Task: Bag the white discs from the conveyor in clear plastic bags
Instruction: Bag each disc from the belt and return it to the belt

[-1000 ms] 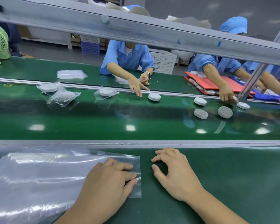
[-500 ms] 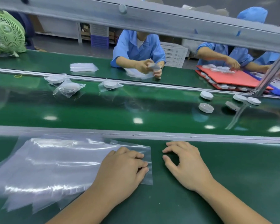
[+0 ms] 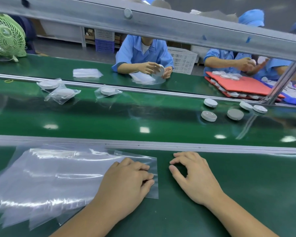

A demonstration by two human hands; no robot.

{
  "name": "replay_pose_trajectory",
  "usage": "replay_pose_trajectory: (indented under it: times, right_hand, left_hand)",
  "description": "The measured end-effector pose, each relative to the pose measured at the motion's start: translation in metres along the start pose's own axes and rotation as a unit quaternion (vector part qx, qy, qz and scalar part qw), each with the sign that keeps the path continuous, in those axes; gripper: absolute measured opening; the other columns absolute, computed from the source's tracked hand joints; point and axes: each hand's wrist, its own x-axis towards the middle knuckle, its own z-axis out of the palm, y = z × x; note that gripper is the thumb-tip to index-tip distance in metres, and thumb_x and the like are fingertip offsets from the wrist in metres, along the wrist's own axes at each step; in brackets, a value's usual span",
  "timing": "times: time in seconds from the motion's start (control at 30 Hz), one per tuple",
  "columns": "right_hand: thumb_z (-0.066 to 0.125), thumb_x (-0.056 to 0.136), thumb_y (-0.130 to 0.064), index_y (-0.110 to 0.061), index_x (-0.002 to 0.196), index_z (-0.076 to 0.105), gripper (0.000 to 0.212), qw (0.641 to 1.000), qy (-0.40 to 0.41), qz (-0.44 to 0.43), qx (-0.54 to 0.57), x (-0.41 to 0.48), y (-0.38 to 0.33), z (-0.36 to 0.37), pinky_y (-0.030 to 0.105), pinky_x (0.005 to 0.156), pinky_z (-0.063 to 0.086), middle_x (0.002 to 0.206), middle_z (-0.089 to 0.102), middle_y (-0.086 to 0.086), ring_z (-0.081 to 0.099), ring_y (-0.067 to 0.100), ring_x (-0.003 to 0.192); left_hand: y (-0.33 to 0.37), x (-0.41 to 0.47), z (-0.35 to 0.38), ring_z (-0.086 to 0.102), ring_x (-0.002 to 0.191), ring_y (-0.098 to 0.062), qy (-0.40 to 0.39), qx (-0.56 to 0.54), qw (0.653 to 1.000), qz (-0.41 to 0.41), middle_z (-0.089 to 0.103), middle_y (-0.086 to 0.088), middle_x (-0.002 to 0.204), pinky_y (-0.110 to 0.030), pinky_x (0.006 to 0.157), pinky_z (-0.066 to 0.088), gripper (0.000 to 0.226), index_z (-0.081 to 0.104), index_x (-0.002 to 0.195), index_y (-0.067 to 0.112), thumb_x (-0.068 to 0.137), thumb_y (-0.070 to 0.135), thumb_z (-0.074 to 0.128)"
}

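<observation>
Presently, the left hand (image 3: 126, 182) lies on the stack of clear, thin plastic bags (image 3: 58, 177) at lower left of the frame. Its fingers are bent and the thumb drawn in, pinching the top film near its right edge. The right hand (image 3: 193, 177) rests just beside it on the dark green matte counter (image 3: 237, 185), fingers loosely curved, holding nothing.

Several loose white round plastic discs (image 3: 208, 115), one looking greyer, sit on the glossy green conveyor belt (image 3: 143, 115) at centre right, well apart from both hands.

Judgement: the bags are limp, slick and likely to cling together. Take one by its open edge and rub the layers apart. The discs appear rigid, light, flat-faced and smooth-rimmed, so grip across the rim. Further along the belt, at upper left, lie bagged discs (image 3: 108, 90).
</observation>
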Motion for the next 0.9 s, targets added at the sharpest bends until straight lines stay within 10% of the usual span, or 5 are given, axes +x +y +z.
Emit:
replay_pose_trajectory:
  times: [0.4,0.6,0.9]
  right_hand:
    - [0.038,0.089,-0.065,-0.042,0.111,0.068,0.044,1.0,-0.004,-0.004,0.002,0.0003,0.0008,0.001,0.016,0.106,0.022,0.128,0.051,-0.033,0.039,-0.008,0.127]
    - [0.036,0.088,-0.065,-0.042,0.113,0.068,0.047,1.0,-0.011,-0.004,0.001,0.0005,0.0011,0.0,0.019,0.107,0.026,0.13,0.054,-0.029,0.038,-0.006,0.128]
    - [0.049,0.09,-0.058,-0.043,0.122,0.064,0.038,1.0,-0.005,-0.008,-0.009,0.0036,0.0004,-0.0004,0.026,0.111,0.032,0.133,0.052,-0.028,0.039,-0.003,0.13]
  left_hand:
    - [0.002,-0.0017,-0.0011,0.063,0.094,-0.004,0.03,0.006,0.999,0.011,0.068,0.032,0.107,-0.024,0.073,0.05,0.015,0.077,0.094,0.048,0.084,0.055,0.068]
    - [-0.0004,-0.0002,0.0018,0.046,0.118,-0.002,0.005,0.007,1.0,0.005,0.056,0.034,0.131,-0.026,0.093,0.037,0.037,0.067,0.12,0.048,0.098,0.061,0.04]
    - [-0.0011,0.0019,-0.0055,0.058,0.103,-0.006,0.031,0.007,0.999,0.008,0.066,0.031,0.114,-0.028,0.084,0.046,0.027,0.075,0.1,0.039,0.097,0.05,0.051]
